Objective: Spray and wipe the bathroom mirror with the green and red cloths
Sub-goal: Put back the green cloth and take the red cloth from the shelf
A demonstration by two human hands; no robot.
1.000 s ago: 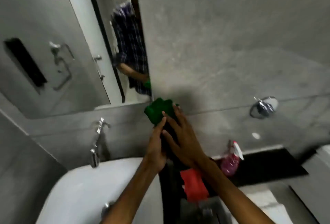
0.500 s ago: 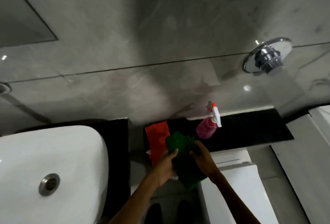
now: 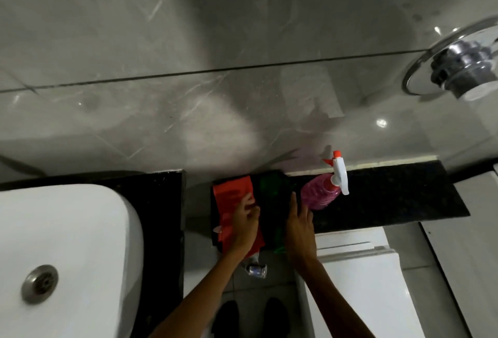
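The green cloth (image 3: 269, 189) lies spread on the black ledge (image 3: 390, 197), dark in shadow, between my two hands. To its left the red cloth (image 3: 229, 200) hangs over the ledge's front edge. My left hand (image 3: 244, 223) rests on the red cloth, fingers slightly bent, its thumb at the green cloth's left edge. With straight fingers, my right hand (image 3: 299, 224) lies flat on the green cloth's right side. A pink spray bottle (image 3: 322, 196) with a white trigger stands just right of my right hand. The mirror is out of view.
A white sink (image 3: 67, 243) with a metal drain fills the lower left. A chrome wall fitting (image 3: 455, 73) sticks out at the upper right. A white unit (image 3: 358, 270) stands below the ledge. A small chrome valve (image 3: 256, 270) sits under the cloths.
The view dropped from the mirror to the ledge. The green cloth came down from the wall in both hands and now lies on the ledge beside the red cloth.
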